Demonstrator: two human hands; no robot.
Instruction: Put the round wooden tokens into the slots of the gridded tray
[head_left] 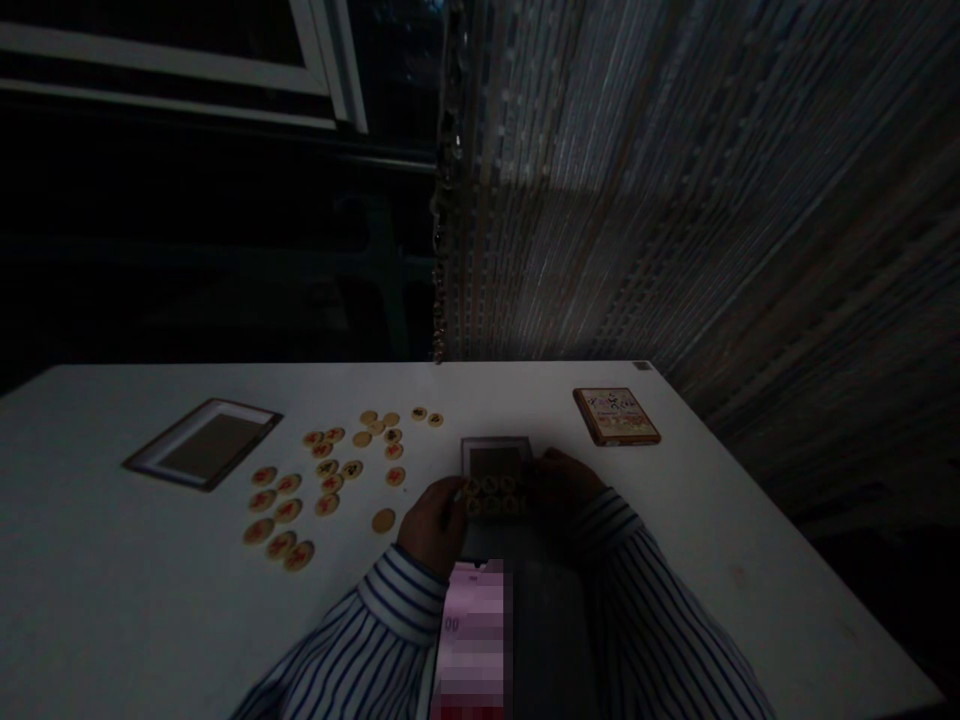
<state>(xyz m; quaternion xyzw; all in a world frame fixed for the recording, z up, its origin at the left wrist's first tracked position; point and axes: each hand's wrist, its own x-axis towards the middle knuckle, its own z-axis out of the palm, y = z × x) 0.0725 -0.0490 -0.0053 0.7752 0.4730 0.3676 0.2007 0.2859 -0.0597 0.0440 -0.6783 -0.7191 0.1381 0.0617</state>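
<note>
A small open box (pixel 495 442) stands in front of me, with several round Chinese chess pieces (pixel 491 503) in rows in its near part. My left hand (pixel 433 522) is closed on the box's left edge, thumb and fingers at the rim. At the right side, my right hand (pixel 568 484) has its fingers closed and bent over the edge, next to the pieces. Shadow hides its fingertips, and I cannot make out what is in them. More loose Chinese chess pieces (pixel 287 510) lie left of the box, some with red characters, some with dark ones, some blank side up.
The white table (pixel 150 600) carries an open tray-like lid or box (pixel 214 445) at the left. A decorated box (pixel 616 416) lies at the far right. Near me is a lit phone-like screen (pixel 472 630), partly blurred. A string curtain (pixel 585 200) hangs behind the table.
</note>
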